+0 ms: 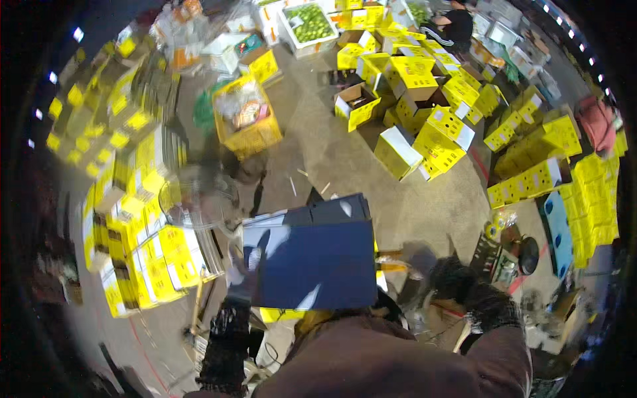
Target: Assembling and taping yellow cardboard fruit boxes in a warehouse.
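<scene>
A dark blue, flat-topped box or stack of panels lies right in front of my body, with darker flaps along its far side. At its left edge is my left hand, blurred, seemingly touching the side; its fingers are smeared. My right hand, in a dark glove, is off to the right of the blue top, apart from it. Motion smears its fingers, so any hold there cannot be made out. Between the right hand and the blue top sits a blurred orange-brown piece. A bit of yellow cardboard shows under the near edge.
Stacked yellow-and-white cartons stand at the left. A yellow crate with plastic-wrapped contents is ahead. Open yellow boxes crowd the far right. A white bin of green produce and a dark-clothed person are at the back.
</scene>
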Tool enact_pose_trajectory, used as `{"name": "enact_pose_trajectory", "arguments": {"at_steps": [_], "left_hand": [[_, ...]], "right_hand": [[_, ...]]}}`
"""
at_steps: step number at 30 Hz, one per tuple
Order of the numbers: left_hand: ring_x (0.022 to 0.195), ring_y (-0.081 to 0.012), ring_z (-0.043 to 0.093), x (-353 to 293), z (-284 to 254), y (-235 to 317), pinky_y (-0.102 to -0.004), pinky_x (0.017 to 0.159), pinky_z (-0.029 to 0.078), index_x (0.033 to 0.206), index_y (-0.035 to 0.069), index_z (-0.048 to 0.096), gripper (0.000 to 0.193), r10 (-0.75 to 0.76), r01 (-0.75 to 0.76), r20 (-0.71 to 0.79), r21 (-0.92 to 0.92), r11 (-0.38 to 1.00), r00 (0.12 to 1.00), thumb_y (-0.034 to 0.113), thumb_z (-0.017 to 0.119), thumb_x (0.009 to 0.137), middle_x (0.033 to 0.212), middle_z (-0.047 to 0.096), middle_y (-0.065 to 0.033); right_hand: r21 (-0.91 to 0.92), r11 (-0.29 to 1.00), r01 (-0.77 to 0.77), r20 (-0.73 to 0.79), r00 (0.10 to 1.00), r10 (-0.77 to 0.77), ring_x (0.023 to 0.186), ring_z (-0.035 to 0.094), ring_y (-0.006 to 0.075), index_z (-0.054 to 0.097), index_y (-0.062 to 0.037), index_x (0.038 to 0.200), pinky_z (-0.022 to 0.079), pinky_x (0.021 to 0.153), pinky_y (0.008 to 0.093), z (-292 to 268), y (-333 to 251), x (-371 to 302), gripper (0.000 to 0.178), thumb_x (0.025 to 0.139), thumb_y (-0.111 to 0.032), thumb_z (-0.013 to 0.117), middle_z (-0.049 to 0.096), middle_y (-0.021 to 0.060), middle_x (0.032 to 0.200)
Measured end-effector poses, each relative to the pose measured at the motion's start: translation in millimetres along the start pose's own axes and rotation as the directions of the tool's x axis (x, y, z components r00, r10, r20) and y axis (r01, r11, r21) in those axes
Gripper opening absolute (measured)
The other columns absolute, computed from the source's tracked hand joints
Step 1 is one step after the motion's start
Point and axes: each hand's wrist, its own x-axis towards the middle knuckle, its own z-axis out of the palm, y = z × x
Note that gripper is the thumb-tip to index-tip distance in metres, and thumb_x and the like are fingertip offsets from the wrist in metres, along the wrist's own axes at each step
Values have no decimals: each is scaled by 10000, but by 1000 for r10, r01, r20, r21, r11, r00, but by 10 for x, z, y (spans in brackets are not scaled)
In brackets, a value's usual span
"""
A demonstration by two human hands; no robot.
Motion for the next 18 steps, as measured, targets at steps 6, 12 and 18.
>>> {"name": "enact_pose_trajectory", "arguments": {"at_steps": [6, 12, 18], "left_hand": [[1059, -291, 491, 50, -465, 1499, -393, 896, 394, 1345, 47, 286, 568, 389, -395, -80, -288, 872, 918, 267, 509, 872, 1254, 459, -160], [1228, -281, 397, 831, -365, 1643, -423, 1037, 284, 1397, 82, 238, 715, 553, -558, -149, -426, 712, 820, 460, 527, 863, 1388, 346, -147], [1117, -358, 484, 1338, 693, -195, -438, 908, 398, 1345, 50, 312, 744, 154, -347, 599, 221, 911, 786, 432, 621, 787, 1244, 474, -223]], "right_hand": [[145, 988, -56, -285, 954, 96, 801, 530, 239, 542, -80, 923, 415, 681, 341, 262, -522, 364, 159, 793, -171, 530, 551, 105, 867], [747, 298, 594, -663, 636, 396, 1149, 432, 165, 341, -72, 1302, 315, 1009, 277, -856, -107, -38, 712, 629, 134, 450, 440, 55, 1223], [856, -423, 297, -73, 880, 469, 971, 577, 238, 437, -38, 1235, 494, 852, 354, 178, -157, -552, 569, 691, 111, 509, 560, 98, 1110]]}}
